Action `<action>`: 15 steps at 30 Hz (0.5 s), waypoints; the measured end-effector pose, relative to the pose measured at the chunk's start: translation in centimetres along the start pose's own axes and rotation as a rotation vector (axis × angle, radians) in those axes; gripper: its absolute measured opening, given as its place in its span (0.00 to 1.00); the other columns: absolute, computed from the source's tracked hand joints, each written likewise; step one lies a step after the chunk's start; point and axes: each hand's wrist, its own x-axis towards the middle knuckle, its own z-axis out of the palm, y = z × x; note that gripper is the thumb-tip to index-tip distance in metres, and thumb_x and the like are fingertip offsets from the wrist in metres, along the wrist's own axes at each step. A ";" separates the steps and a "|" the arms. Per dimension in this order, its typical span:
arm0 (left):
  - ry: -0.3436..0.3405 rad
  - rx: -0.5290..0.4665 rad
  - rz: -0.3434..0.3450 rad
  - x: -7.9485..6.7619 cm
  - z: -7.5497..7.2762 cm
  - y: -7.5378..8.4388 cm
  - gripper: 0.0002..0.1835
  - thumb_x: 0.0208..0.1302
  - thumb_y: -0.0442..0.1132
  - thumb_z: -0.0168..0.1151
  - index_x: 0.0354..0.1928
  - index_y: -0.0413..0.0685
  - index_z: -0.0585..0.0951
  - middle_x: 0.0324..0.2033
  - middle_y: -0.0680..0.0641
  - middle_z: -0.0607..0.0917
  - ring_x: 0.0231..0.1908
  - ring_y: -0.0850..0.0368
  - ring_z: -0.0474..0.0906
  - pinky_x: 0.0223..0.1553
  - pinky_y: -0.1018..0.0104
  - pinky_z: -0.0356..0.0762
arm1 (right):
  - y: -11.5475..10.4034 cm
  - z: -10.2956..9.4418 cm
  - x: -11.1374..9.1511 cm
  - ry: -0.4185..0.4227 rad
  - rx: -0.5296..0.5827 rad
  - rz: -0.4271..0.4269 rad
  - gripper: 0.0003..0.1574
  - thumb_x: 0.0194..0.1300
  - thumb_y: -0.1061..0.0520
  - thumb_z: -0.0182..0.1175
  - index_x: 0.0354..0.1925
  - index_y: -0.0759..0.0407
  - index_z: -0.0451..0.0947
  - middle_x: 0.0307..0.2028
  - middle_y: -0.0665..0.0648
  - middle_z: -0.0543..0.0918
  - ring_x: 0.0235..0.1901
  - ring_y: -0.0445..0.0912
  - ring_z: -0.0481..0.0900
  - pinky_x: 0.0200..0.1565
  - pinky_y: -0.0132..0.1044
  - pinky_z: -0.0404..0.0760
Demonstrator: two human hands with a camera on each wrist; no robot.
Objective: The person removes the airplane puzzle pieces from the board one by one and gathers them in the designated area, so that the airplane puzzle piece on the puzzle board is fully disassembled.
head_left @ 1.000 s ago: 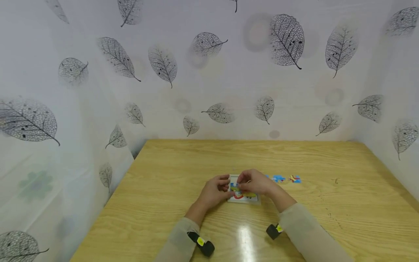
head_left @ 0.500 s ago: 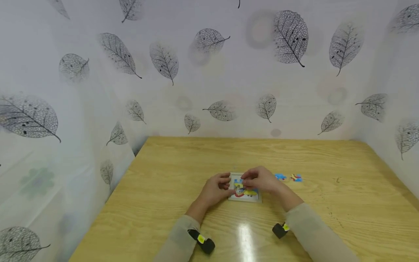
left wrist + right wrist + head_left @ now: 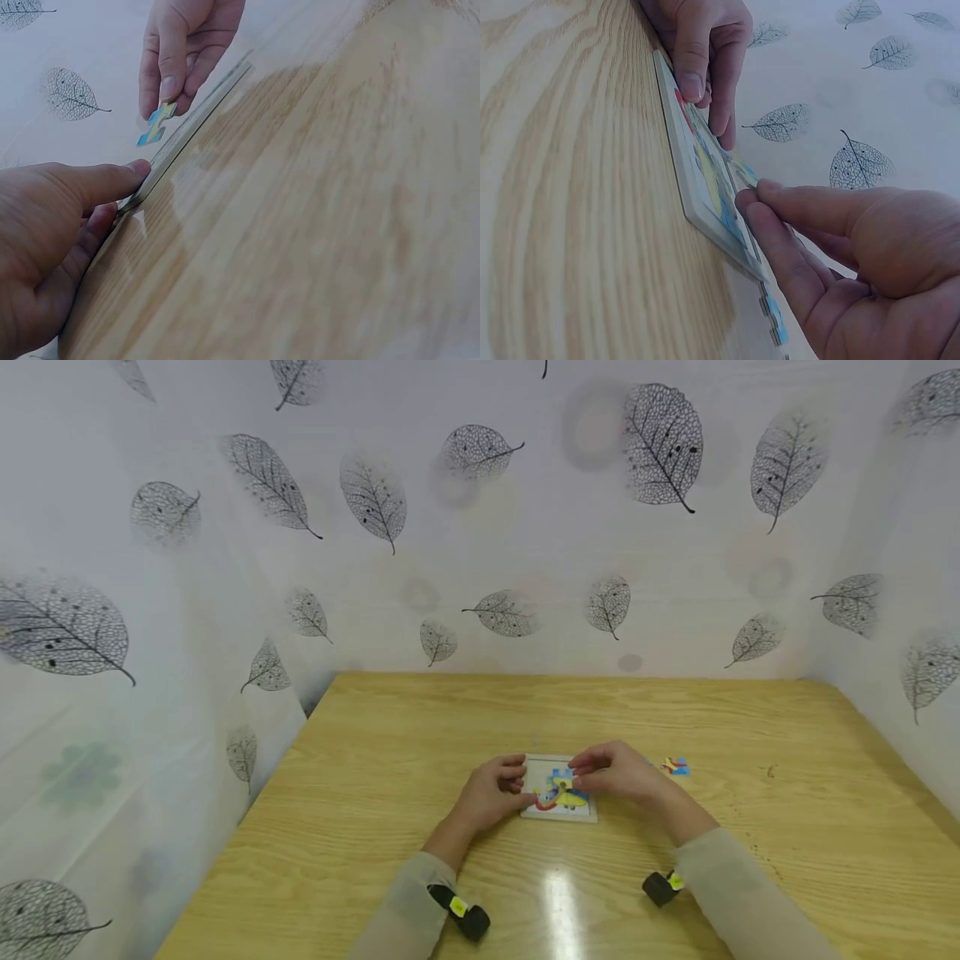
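A small jigsaw tray [image 3: 531, 770] with a pale raised rim lies flat on the wooden table. Pieces with red, yellow and blue print fill its near part. At the tray's left side is my left hand [image 3: 489, 795], its thumb on the rim and its fingers bent along the edge. My right hand [image 3: 618, 772] pinches a blue and yellow jigsaw piece [image 3: 156, 126] between thumb and fingertips. In the left wrist view this piece is held tilted above the tray, apart from it. The right fingers hide part of the piece in the right wrist view.
Loose jigsaw pieces [image 3: 676, 766] lie to the right of the tray, partly hidden behind the right hand. The wooden table [image 3: 420, 718] meets a leaf-patterned curtain [image 3: 540, 527] at the back and sides. Each wrist carries a black camera strap.
My right hand has shifted rightward over the tray, still pinching the jigsaw piece, and covers more of the loose pieces. The left hand stays at the tray's left side.
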 end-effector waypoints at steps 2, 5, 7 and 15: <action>0.002 0.000 0.000 0.0 0.0 0.0 0.28 0.57 0.41 0.76 0.59 0.38 0.81 0.65 0.49 0.77 0.47 0.59 0.79 0.47 0.72 0.80 | 0.1 -0.3 -0.2 0.008 0.001 0.007 0.22 0.62 0.57 0.70 0.52 0.66 0.82 0.43 0.59 0.85 0.42 0.45 0.79 0.43 0.31 0.81; 0.007 0.005 -0.003 0.1 0.0 -0.1 0.28 0.57 0.41 0.76 0.59 0.38 0.81 0.65 0.49 0.77 0.46 0.61 0.79 0.47 0.73 0.80 | 0.3 -0.7 -0.6 0.006 0.007 0.012 0.23 0.61 0.57 0.71 0.52 0.66 0.82 0.43 0.58 0.85 0.42 0.44 0.79 0.43 0.30 0.80; 0.008 0.004 -0.006 0.1 0.0 -0.1 0.28 0.56 0.40 0.76 0.59 0.39 0.81 0.65 0.49 0.78 0.45 0.61 0.78 0.46 0.73 0.79 | 0.5 -0.9 -0.8 0.005 0.024 0.019 0.22 0.61 0.57 0.71 0.52 0.67 0.82 0.43 0.58 0.85 0.41 0.44 0.80 0.43 0.30 0.80; 0.001 0.002 -0.012 -0.1 0.0 0.0 0.28 0.57 0.40 0.76 0.59 0.38 0.81 0.65 0.49 0.77 0.46 0.60 0.78 0.46 0.72 0.79 | 1.0 -1.8 -2.1 0.040 -0.008 0.035 0.24 0.61 0.53 0.72 0.53 0.64 0.82 0.44 0.57 0.85 0.44 0.44 0.79 0.45 0.31 0.78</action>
